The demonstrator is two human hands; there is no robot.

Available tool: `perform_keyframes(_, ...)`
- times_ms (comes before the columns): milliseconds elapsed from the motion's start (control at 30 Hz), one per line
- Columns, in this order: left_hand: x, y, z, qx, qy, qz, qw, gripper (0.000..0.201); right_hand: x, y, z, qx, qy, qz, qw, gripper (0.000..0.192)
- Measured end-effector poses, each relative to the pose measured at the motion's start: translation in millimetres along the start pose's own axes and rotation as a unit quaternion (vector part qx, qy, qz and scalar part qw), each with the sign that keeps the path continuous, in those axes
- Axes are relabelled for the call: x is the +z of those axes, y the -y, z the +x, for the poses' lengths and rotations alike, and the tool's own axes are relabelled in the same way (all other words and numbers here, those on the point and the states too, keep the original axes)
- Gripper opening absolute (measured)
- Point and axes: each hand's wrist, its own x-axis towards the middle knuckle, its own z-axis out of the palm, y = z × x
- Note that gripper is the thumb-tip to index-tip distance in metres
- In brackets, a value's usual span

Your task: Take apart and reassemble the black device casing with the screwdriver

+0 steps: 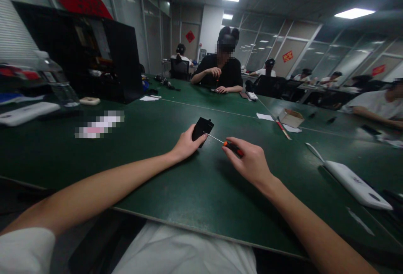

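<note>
In the middle of the head view, my left hand (186,143) grips a flat black rectangular case (202,126) with a small tab on its top edge. The case is held tilted above the green table, my thumb lying across its face. My right hand (252,158) is closed around the orange and black handle of a screwdriver (233,148). The thin metal shaft points left, and its tip meets the face of the case close to my left thumb. What lies right under the tip is too small to make out.
The green table (170,200) spreads around my hands. A white power bank (355,183) with a strap lies at right, near a small open box (291,117). At left stand a plastic bottle (58,78) and a black open-fronted cabinet (121,61). Across sits a person (204,70) at work.
</note>
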Motion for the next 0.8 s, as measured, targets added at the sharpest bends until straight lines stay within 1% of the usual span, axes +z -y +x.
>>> perform_keyframes(67, 0.2, 0.2, 0.0, -0.001, 0.0, -0.002, 1.0, 0.04, -0.7, 0.3, 0.6, 0.011, -0.003, -0.009, 1.0, 0.026)
perform_keyframes(167, 0.3, 0.5, 0.1, 0.005, -0.001, -0.003, 1.0, 0.04, -2.1, 1.1, 1.4, 0.006, 0.001, -0.027, 1.0, 0.023)
perform_keyframes(300, 0.0, 0.4, 0.5, 0.003, 0.002, 0.0, 1.0, 0.039, -3.4, 2.2, 1.5, -0.004, 0.01, -0.035, 0.999, 0.026)
perform_keyframes(400, -0.5, -0.1, 0.5, 0.002, 0.003, 0.0, 1.0, 0.04, -3.5, 3.8, 1.7, -0.006, 0.013, -0.021, 1.0, 0.027)
perform_keyframes(533, -0.8, -0.9, 0.2, 0.0, 0.003, 0.004, 1.0, 0.04, -2.9, 5.2, 2.1, 0.014, 0.01, 0.005, 1.0, 0.027)
perform_keyframes(633, -0.5, -0.9, 0.2, -0.004, 0.003, 0.006, 1.0, 0.04, -2.5, 3.9, 2.1, 0.029, 0.003, -0.004, 1.0, 0.024)
perform_keyframes(700, -0.3, -0.9, 0.3, -0.005, 0.004, 0.004, 1.0, 0.04, -2.6, 2.5, 1.8, 0.024, 0.0, -0.012, 1.0, 0.023)
perform_keyframes(800, -0.4, -1.3, 0.4, -0.01, 0.005, 0.002, 1.0, 0.041, -2.8, 1.3, 1.2, 0.007, 0.01, -0.019, 1.0, 0.026)
